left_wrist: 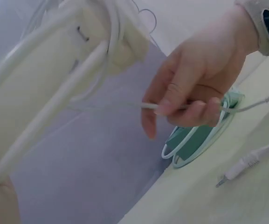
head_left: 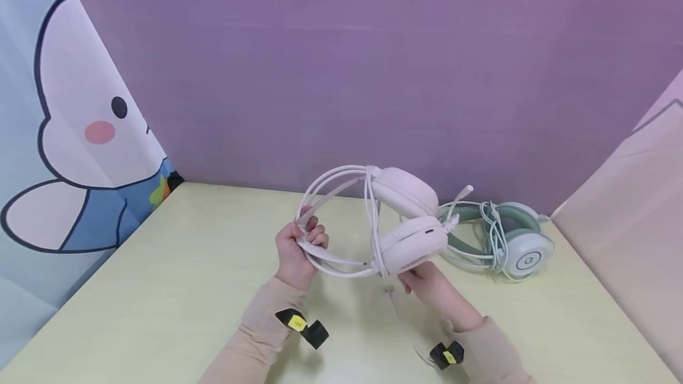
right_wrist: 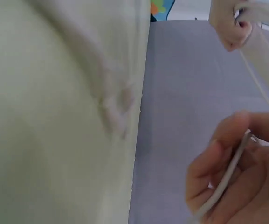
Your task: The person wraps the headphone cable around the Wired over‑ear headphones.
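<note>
A white headset [head_left: 405, 248] is held up above the table, ear cups to the right and boom microphone [head_left: 462, 194] sticking out. My left hand [head_left: 299, 253] grips it by the headband [head_left: 325, 185]. Thin white cable is wound around the headset beside the ear cups. Below the cups, my right hand [head_left: 429, 289] pinches a strand of the white cable [right_wrist: 227, 177] between thumb and fingers, plain in the right wrist view. A loose cable end with a jack plug [left_wrist: 237, 170] hangs near that hand in the left wrist view.
A green and white headset [head_left: 528, 250] with its cable bundled lies at the right back of the pale yellow table [head_left: 213, 289]. Behind the table rises a purple backdrop [head_left: 341, 88]. A cartoon-printed cloth [head_left: 80, 135] hangs on the left, and a pale cloth [head_left: 629, 212] on the right.
</note>
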The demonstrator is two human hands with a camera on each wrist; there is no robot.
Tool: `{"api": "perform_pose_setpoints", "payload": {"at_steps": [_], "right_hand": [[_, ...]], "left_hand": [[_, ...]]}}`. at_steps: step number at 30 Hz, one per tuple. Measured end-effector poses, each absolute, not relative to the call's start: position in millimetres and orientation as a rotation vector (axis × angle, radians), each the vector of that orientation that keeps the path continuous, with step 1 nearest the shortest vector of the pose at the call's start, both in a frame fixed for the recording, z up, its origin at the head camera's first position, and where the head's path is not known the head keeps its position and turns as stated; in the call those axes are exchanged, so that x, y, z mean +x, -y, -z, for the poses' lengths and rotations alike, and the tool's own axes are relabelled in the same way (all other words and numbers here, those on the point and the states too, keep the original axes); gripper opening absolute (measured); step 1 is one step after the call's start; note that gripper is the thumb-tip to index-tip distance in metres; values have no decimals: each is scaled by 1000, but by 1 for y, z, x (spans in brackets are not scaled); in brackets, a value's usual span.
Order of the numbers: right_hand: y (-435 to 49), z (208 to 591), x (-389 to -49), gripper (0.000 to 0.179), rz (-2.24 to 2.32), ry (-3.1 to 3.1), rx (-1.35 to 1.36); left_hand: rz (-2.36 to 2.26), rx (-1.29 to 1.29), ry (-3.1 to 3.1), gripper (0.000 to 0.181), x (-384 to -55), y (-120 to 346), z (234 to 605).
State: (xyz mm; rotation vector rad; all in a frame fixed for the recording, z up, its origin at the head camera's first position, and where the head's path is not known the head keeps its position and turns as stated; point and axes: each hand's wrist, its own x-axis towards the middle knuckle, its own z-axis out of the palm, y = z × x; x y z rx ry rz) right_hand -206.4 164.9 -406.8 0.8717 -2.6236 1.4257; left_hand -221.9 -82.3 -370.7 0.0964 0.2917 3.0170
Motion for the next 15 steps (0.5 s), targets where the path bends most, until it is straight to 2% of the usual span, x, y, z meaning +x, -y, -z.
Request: {"api": "perform_pose_setpoints", "payload": {"at_steps": [5, 15], "right_hand": [[-152, 407, -198, 11, -1248, 2748, 856], [-143, 399, -183, 25, -1027, 2830, 982]], "left_hand": [[-3082, 26, -330, 40, -224, 84, 372], [-3113, -76, -545, 40, -227, 81, 378]]}}
